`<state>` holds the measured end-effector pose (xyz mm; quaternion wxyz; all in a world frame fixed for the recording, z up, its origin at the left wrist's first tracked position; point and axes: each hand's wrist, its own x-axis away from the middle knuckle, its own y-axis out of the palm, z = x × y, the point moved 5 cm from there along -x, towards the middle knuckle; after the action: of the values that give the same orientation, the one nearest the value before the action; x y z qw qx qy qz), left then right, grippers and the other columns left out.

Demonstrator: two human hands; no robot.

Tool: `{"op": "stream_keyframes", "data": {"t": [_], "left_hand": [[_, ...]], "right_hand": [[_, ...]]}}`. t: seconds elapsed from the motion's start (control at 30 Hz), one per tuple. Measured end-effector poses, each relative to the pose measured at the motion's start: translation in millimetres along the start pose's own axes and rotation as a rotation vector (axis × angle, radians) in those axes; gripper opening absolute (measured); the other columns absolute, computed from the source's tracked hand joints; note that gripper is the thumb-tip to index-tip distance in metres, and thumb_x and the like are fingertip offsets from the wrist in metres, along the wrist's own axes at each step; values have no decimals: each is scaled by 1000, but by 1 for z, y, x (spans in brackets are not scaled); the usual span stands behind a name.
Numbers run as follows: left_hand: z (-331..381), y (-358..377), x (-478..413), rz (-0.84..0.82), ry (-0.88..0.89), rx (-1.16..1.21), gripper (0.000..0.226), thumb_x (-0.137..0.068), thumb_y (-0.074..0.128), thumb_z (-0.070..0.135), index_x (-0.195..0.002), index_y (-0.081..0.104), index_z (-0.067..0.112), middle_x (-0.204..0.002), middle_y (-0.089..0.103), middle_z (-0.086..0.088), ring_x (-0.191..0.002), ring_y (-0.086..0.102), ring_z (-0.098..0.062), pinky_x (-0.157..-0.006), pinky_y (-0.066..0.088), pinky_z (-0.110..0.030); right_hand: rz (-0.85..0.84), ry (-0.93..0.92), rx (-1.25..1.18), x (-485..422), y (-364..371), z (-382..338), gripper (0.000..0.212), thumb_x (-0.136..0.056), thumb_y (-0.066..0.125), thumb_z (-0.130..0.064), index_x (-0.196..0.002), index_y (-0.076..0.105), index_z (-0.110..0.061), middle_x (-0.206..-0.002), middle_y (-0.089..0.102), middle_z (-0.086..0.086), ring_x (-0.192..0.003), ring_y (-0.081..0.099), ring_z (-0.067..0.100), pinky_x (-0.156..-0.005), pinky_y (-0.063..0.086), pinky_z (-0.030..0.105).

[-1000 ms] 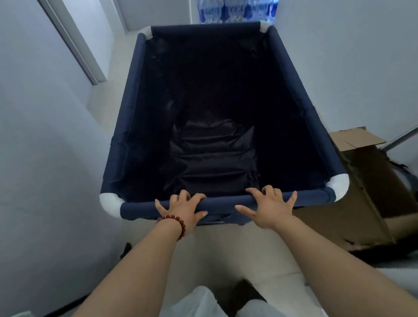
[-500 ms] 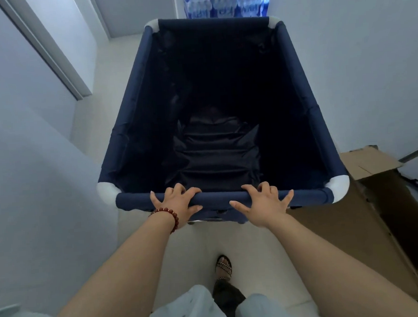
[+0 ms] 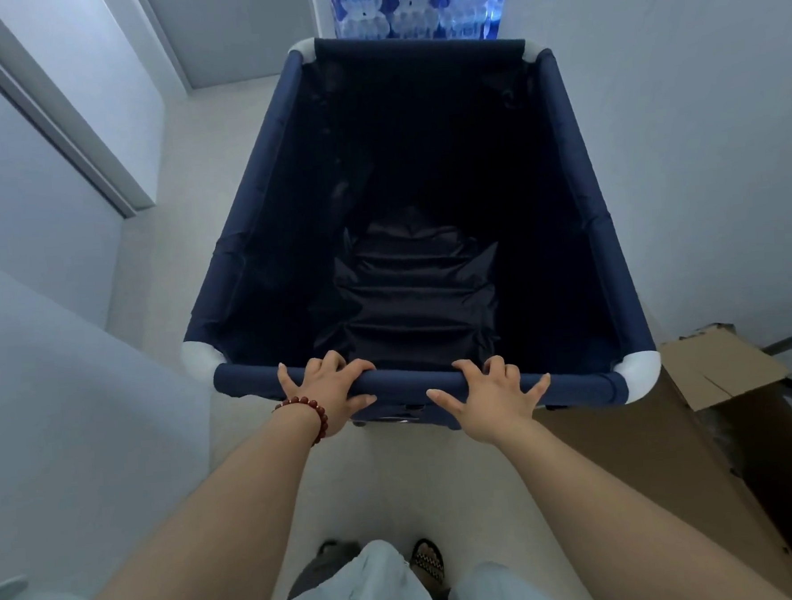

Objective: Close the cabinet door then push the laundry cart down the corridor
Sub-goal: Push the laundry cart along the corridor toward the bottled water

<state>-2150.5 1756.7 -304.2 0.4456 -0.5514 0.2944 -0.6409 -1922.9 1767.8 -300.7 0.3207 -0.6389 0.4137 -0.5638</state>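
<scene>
The laundry cart [image 3: 259, 224] is a deep navy fabric bin with white corner joints, standing straight ahead of me in a narrow corridor. Dark fabric lies crumpled at its bottom. My left hand [image 3: 328, 389], with a red bead bracelet on the wrist, rests on the near rim bar with its fingers curled over the top. My right hand [image 3: 493, 398] presses on the same bar to the right, fingers spread over it. No cabinet door shows in this view.
White walls close in on both sides. A door frame [image 3: 73, 134] runs along the left wall. An opened cardboard box [image 3: 723, 381] sits by the cart's near right corner. Stacked packs of water bottles [image 3: 413, 6] stand at the corridor's far end.
The cart and I have rolled forward along the corridor. The door frame on the left and the cardboard box on the right have slid nearer. Both hands stay on the rim bar.
</scene>
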Motion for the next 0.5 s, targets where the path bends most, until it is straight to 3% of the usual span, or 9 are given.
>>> {"op": "stream_keyframes", "data": {"t": [0.5], "left_hand": [[2,-80,-143,-62,106,-99,37,-89,41,53,-125,34,48,-120,37,5,-117,34,-20,-103,-1,-70]], "right_hand": [[2,136,-47,-119,-60,-33,76,-76,28,-84,-139,30,-42,-144,32,6,-136,25,28,-106,-6,70]]}}
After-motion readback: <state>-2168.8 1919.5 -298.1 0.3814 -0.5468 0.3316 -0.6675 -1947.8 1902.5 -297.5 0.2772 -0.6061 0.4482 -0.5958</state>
